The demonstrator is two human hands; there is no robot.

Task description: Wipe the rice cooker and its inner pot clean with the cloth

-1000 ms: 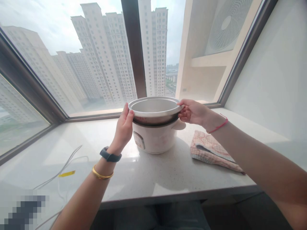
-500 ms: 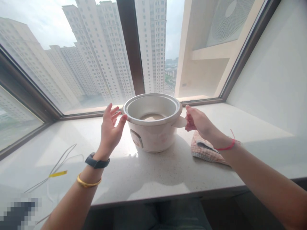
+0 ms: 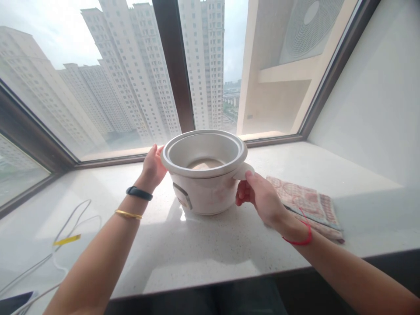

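A white rice cooker (image 3: 205,192) without a lid stands on the pale stone windowsill, its control panel turned to the front left. Inside, the bottom is brownish with a pale patch. My right hand (image 3: 260,194) is closed around the cooker's right side handle (image 3: 243,171), thumb on top and fingers curled beneath. On the other side, my left hand (image 3: 154,166) grips the cooker's left edge just below the rim; its fingertips are partly hidden behind the cooker.
A folded pink patterned cloth (image 3: 310,203) lies right of the cooker, behind my right wrist. At the left, a thin cable with a yellow tag (image 3: 67,239) trails over the stone sill (image 3: 229,249). A dark flat object (image 3: 16,302) sits at the lower left corner. Window panes rise behind.
My left hand has gone from spread fingers to holding the cooker's left side. My right hand has moved down and left onto the right handle. The cloth shows more fully.
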